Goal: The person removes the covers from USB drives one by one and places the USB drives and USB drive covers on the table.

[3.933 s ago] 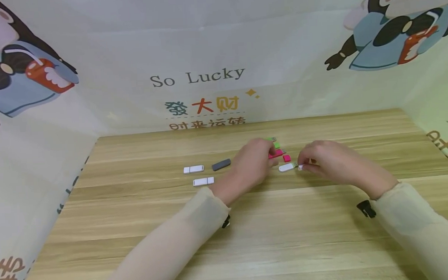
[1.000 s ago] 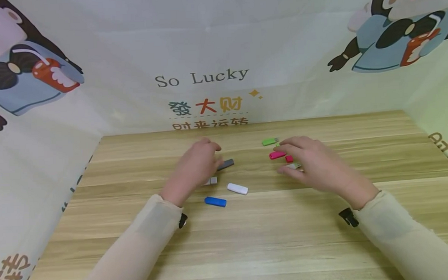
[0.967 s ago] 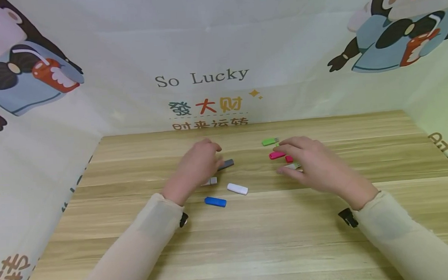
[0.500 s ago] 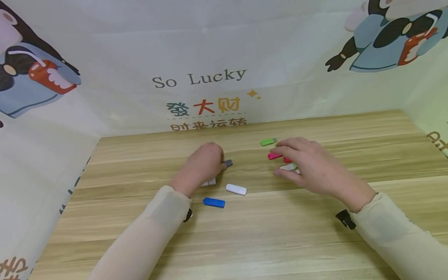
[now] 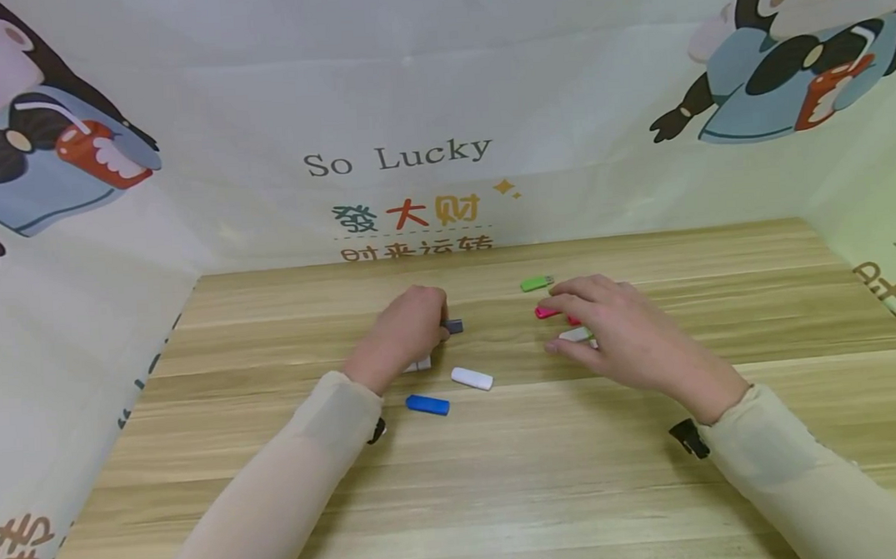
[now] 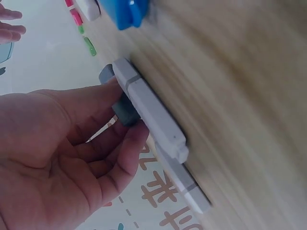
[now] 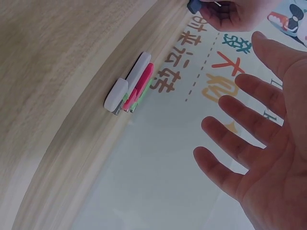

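My left hand (image 5: 405,327) pinches a dark grey USB stick (image 6: 127,111) between thumb and fingers, low over the table. Right beside it in the left wrist view lies a white USB stick (image 6: 153,112), and a second white one (image 6: 184,182) lies beyond; my hand mostly hides them from the head. My right hand (image 5: 623,326), fingers spread and holding nothing, hovers over a white USB stick (image 7: 140,69) with its cap (image 7: 116,95) pulled off. A pink USB stick (image 5: 545,313) and a green one (image 5: 536,284) lie behind it, their caps partly hidden.
A blue USB stick (image 5: 428,405) and a capped white one (image 5: 471,378) lie in front, between the hands. The wooden table (image 5: 547,492) ends at printed cloth walls (image 5: 410,89) behind and at the sides.
My left hand has gone from the pink stick leftward to grip the grey one. My right hand has let go of the white cap. The blue and capped white sticks now show in front.
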Demonstrator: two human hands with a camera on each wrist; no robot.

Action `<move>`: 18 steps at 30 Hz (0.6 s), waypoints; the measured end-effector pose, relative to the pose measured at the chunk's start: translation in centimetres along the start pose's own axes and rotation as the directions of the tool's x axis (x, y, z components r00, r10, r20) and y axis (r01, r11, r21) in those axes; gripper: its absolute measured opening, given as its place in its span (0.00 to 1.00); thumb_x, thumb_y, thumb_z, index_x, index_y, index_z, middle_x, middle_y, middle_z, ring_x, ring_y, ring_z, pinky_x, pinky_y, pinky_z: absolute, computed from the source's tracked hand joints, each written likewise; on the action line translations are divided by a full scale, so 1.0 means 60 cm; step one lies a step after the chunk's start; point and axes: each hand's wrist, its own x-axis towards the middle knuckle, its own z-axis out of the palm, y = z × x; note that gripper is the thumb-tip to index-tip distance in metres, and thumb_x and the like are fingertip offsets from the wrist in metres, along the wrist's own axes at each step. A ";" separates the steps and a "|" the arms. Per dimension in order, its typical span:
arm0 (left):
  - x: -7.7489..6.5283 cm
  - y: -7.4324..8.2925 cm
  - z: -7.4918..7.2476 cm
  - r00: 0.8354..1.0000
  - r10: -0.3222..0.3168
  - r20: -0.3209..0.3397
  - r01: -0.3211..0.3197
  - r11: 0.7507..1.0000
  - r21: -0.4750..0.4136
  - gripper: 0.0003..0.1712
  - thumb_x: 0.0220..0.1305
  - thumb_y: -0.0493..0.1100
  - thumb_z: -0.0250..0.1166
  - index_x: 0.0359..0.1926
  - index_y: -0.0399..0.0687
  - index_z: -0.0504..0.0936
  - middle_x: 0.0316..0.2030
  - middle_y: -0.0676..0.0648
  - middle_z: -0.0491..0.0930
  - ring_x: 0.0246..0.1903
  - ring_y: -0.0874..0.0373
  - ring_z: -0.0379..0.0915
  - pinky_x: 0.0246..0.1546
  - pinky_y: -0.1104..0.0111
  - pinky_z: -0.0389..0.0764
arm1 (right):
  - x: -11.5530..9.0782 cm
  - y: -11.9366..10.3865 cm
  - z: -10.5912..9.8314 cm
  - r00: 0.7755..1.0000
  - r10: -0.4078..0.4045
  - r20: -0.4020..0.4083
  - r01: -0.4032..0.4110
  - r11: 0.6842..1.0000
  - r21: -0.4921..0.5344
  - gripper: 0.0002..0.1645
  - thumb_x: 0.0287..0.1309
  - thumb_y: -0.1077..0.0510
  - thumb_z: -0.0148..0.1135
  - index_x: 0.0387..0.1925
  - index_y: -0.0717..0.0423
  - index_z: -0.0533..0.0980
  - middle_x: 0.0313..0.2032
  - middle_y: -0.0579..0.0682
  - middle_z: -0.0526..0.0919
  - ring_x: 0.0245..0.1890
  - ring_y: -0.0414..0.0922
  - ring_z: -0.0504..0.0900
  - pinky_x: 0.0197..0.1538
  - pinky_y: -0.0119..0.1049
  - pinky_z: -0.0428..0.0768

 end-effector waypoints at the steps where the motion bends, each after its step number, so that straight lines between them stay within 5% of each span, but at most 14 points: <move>1: 0.000 0.000 0.000 1.000 0.001 -0.003 -0.001 1.000 -0.001 0.07 0.63 0.40 0.69 0.40 0.45 0.81 0.35 0.50 0.79 0.34 0.56 0.75 0.39 0.65 0.78 | 0.001 0.000 0.000 1.000 -0.001 -0.001 0.001 1.000 0.000 0.25 0.63 0.41 0.65 0.57 0.47 0.79 0.61 0.53 0.76 0.63 0.54 0.70 0.61 0.59 0.68; 10: -0.004 -0.003 -0.001 1.000 0.014 -0.021 -0.014 1.000 -0.007 0.05 0.64 0.38 0.68 0.40 0.45 0.81 0.35 0.50 0.80 0.34 0.56 0.75 0.39 0.66 0.78 | 0.006 -0.005 0.002 1.000 -0.020 -0.007 0.019 1.000 -0.024 0.25 0.63 0.42 0.65 0.56 0.49 0.79 0.60 0.52 0.76 0.63 0.53 0.71 0.62 0.56 0.68; 18: -0.015 0.007 -0.011 0.991 0.049 -0.127 -0.054 0.998 -0.034 0.03 0.64 0.39 0.68 0.35 0.47 0.80 0.34 0.51 0.78 0.34 0.56 0.73 0.38 0.65 0.77 | 0.021 -0.010 0.002 0.999 -0.039 -0.028 0.037 0.998 -0.040 0.29 0.61 0.42 0.66 0.59 0.51 0.78 0.59 0.50 0.77 0.62 0.53 0.72 0.60 0.54 0.70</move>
